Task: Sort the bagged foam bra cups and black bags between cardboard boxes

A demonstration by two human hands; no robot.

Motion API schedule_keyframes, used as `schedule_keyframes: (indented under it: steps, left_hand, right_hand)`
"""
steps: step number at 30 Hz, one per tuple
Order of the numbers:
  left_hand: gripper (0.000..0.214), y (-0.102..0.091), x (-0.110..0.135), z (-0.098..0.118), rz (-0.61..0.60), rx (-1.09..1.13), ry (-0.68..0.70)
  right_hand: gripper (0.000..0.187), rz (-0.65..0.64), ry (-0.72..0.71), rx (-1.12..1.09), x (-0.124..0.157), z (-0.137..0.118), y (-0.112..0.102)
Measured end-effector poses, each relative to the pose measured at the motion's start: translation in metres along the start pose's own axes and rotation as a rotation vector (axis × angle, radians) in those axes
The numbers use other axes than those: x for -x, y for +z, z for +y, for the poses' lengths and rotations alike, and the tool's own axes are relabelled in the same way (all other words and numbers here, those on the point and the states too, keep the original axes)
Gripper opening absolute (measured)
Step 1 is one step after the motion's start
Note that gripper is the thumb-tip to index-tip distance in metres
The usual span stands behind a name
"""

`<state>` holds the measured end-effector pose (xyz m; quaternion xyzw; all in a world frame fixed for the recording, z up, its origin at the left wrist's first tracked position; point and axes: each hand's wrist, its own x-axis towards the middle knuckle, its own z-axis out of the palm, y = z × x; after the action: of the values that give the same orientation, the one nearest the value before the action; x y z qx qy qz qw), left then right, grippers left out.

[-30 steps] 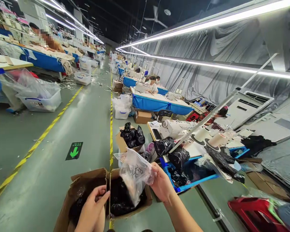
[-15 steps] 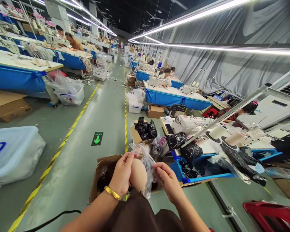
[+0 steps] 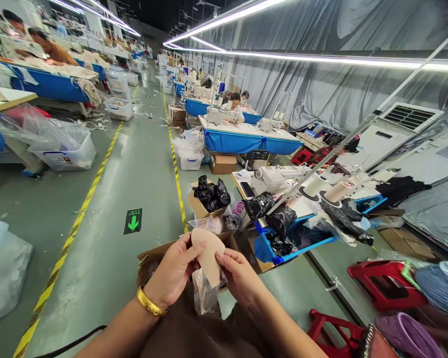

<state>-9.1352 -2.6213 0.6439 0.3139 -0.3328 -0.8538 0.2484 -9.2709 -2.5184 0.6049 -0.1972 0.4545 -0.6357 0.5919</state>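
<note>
A beige foam bra cup [image 3: 208,253] is held up between both hands in front of my lap. My left hand [image 3: 175,271] grips its left edge, thumb across the face and fingers behind. On the right edge, my right hand [image 3: 239,273] pinches the cup between thumb and fingers. A clear plastic bag [image 3: 204,297] hangs just below the cup; whether fingers also hold it is hidden. Beneath the hands stands an open cardboard box [image 3: 144,263], its contents mostly covered by my arms.
Ahead, another carton [image 3: 197,206] holds black plastic bags [image 3: 211,194]. To the right is a sewing table with a sewing machine [image 3: 280,176], thread cones [image 3: 339,191] and a blue cloth trough [image 3: 265,246]. Red stools [image 3: 386,283] stand at lower right. A translucent tub [image 3: 7,273] sits at left.
My right hand has moved left from the clear bag onto the cup's edge. The cup is turned and raised, and the bag now hangs beneath it. The view has swung right.
</note>
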Motion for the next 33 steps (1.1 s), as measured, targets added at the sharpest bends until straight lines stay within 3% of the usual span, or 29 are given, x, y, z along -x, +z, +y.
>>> schedule_keyframes:
  steps: [9,23,33]
  left_hand:
    - [0.043,-0.005,-0.007,0.009,-0.081,-0.014,-0.01]
    - [0.039,-0.014,-0.019,0.011,-0.114,-0.026,0.01]
    - [0.039,-0.014,-0.025,0.016,-0.104,-0.052,-0.005]
  right_hand:
    - [0.041,-0.054,-0.016,-0.022,-0.004,-0.006,0.004]
    - [0.038,-0.109,-0.076,0.092,-0.014,-0.005,-0.002]
    - [0.037,-0.132,-0.117,0.174,-0.013,-0.019,0.001]
